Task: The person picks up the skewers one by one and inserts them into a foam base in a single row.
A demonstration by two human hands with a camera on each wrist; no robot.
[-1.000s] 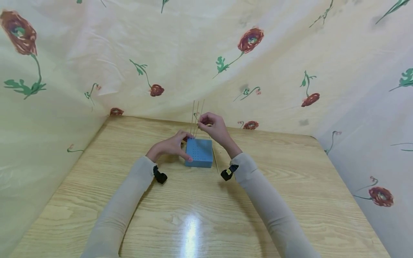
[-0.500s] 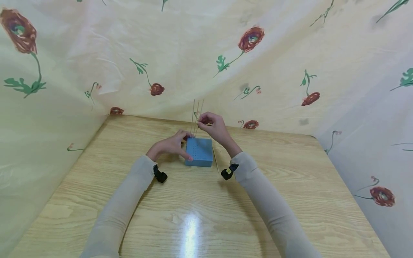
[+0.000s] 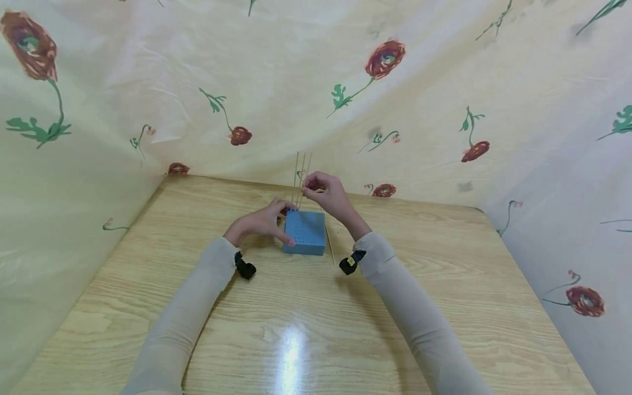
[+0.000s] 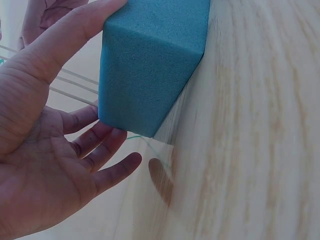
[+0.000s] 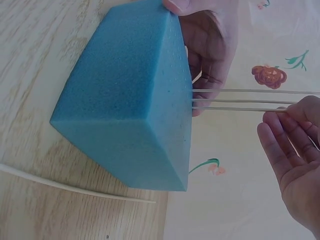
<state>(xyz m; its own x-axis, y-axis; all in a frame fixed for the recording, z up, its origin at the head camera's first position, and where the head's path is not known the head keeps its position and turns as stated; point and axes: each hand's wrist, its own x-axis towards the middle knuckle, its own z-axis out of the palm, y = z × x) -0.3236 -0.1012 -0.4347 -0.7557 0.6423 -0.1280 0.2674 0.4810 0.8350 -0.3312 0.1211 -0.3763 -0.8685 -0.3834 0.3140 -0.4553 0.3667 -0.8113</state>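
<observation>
Head view: two pale sleeves point(image 3: 182, 323) reached in from the bottom edge, over a wood-grained surface point(image 3: 237, 351) with a bright streak of light on it; a small black camera point(image 3: 245, 269) sat at the left wrist, and another small camera point(image 3: 349, 264) at the right; beyond them a loose stick point(image 3: 329, 244) lay on the surface just beside the right side of a blue block point(image 3: 311, 225). The block rested flat toward the far part of the surface, between the two hands, with little holes dotted over its top; the left hand point(image 3: 259, 222) had its grip round the block's left side, thumb on the front edge and fingers behind, the little finger apart from it in the left wrist view. At the back left edge of the block's top, three thin sticks stood up close together; the right hand point(image 3: 329, 198), above the block, had its grip closed on the rightmost, the pinched stick point(image 5: 230, 108), between thumb and fingertips; the other two sticks point(image 5: 255, 91) rose beside it; whether its foot sat in a hole I could not tell. Farthest off, a cream cloth point(image 3: 296, 82) with red flowers hung behind the surface.
</observation>
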